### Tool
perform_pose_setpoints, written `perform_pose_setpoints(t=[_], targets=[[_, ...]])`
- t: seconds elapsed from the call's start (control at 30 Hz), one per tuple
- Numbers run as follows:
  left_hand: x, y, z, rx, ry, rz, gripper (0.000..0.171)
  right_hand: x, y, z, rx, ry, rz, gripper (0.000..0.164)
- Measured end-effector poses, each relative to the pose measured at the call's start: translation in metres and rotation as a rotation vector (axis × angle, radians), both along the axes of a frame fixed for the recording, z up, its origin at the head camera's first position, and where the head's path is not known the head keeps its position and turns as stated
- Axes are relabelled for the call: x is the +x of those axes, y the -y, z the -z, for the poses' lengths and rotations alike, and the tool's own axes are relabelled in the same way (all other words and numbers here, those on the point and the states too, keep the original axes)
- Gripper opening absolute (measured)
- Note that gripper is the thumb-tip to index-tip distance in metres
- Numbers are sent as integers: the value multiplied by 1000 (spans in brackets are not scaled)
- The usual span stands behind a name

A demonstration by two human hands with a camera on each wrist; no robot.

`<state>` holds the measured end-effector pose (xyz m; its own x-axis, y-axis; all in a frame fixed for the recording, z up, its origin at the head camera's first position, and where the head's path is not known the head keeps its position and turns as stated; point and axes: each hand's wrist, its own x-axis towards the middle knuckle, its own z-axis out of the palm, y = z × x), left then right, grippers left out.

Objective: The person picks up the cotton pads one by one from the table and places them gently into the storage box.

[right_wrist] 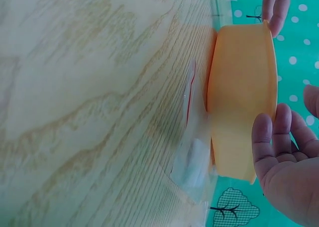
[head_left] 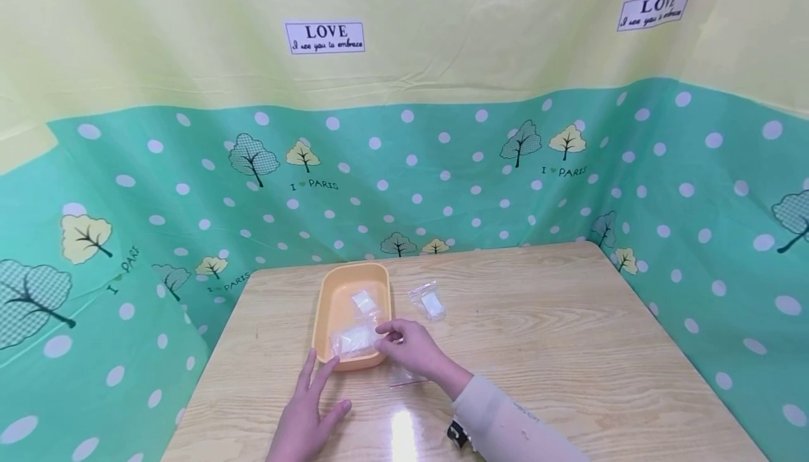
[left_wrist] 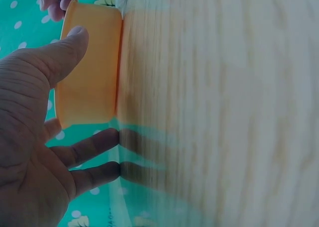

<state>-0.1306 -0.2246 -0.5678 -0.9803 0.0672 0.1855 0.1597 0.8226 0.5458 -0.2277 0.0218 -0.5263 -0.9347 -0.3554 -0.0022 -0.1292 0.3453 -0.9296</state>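
Left hand (head_left: 308,409): fingers spread, holding nothing, beside the tray (head_left: 340,307). Right hand (head_left: 416,351): fingers curled, any hold indiscernible; withdrawal could snag and drag out plastic bags (head_left: 355,338).

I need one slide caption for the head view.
Right hand at an orange tray of plastic bags, left hand close by.

Head POV high, fwd & dn, wrist POVs low, close, sharing tub (left_wrist: 92,85)
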Motion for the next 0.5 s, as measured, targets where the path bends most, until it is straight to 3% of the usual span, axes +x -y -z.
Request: perform_pose_setpoints(t=[0.5], targets=[[-1,0,1,0,-26,4,84,-3,-1,4,2,-7,-1,35]])
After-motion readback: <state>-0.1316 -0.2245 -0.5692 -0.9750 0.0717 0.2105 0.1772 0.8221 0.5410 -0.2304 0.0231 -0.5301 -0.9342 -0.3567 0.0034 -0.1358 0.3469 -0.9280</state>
